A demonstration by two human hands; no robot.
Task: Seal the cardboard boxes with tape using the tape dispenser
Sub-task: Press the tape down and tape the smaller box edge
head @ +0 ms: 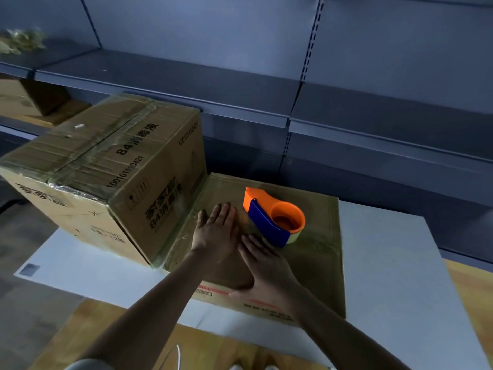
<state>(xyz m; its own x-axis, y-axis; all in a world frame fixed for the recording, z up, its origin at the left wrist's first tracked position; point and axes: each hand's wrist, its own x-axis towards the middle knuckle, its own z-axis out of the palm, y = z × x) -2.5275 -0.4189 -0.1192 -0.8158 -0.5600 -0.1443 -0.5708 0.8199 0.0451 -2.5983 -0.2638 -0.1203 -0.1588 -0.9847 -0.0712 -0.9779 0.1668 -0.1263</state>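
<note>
A low cardboard box point(314, 236) lies on a white table, its top covered in clear tape. An orange and blue tape dispenser point(274, 216) sits on that top, toward the far side. My left hand point(217, 233) lies flat on the box top with straight fingers, just left of the dispenser. My right hand point(266, 265) presses flat on the box top near its front edge, fingertips close to the dispenser's blue body. A taller printed cardboard box point(106, 166), taped along its top seam, stands against the low box's left side.
The white table point(386, 263) extends to the right of the low box. Grey metal shelves point(346, 108) run along the back. Another cardboard box point(32, 100) sits on a shelf at far left. Wooden floor point(472, 289) shows beyond the table's edges.
</note>
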